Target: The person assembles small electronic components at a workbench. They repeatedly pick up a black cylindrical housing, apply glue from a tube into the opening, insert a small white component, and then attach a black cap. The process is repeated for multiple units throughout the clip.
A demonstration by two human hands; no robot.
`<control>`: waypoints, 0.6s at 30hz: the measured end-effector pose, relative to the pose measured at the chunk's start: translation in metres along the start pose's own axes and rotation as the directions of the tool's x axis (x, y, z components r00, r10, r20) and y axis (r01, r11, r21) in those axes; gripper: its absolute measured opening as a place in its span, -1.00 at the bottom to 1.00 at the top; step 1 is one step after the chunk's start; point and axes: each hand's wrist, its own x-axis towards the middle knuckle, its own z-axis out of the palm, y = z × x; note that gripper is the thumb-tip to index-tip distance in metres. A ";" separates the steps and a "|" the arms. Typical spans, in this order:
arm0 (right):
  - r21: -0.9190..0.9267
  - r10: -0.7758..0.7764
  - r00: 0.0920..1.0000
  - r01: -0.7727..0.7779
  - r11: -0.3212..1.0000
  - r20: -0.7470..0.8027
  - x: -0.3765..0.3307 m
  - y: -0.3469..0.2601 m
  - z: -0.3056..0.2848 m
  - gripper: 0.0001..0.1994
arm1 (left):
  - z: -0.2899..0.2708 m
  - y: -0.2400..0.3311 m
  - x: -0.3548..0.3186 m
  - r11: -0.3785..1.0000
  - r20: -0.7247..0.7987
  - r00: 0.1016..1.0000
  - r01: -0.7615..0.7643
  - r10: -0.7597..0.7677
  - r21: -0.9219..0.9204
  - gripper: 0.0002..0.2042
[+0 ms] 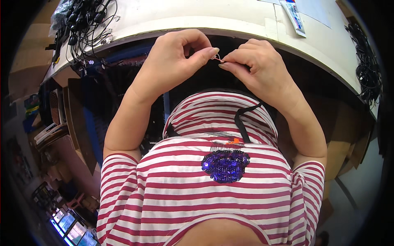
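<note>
Both my hands are raised in front of the near edge of the table, and a short, thin pinkish-white strand (218, 58), which looks like a wire, spans the small gap between them. My left hand (177, 55) is closed, pinching one end between thumb and forefinger, with a small pale loop by the thumb tip. The other end runs into the fingertips of my right hand (256, 65), also closed in a pinch. The fingers hide both ends of the strand.
On the white table (197, 16), a heap of black cables (82, 18) with plugs lies at the left. Another black cable bundle (368, 67) hangs over the right edge. A white and blue tube (293, 17) lies on the far right part. Cardboard (78, 119) stands below at left.
</note>
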 end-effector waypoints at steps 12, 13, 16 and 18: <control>0.192 0.124 0.991 -0.130 0.973 0.045 -0.007 0.005 -0.006 -0.85 | 0.015 -0.014 -0.004 0.979 0.085 0.995 0.065 -0.049 -0.194 -0.84; 0.296 0.204 0.975 -0.220 0.930 0.082 -0.007 0.005 -0.007 -0.84 | 0.014 -0.013 -0.003 0.981 0.085 0.996 0.056 -0.041 -0.184 -0.84; 0.528 0.326 0.931 -0.362 0.768 0.163 -0.009 0.008 -0.005 -0.76 | 0.013 -0.010 -0.002 0.991 0.082 0.997 0.023 -0.012 -0.133 -0.84; 0.572 0.348 0.889 -0.457 0.681 0.297 -0.007 0.012 -0.008 -0.76 | 0.012 -0.007 -0.002 0.996 0.067 0.998 -0.001 0.007 -0.092 -0.84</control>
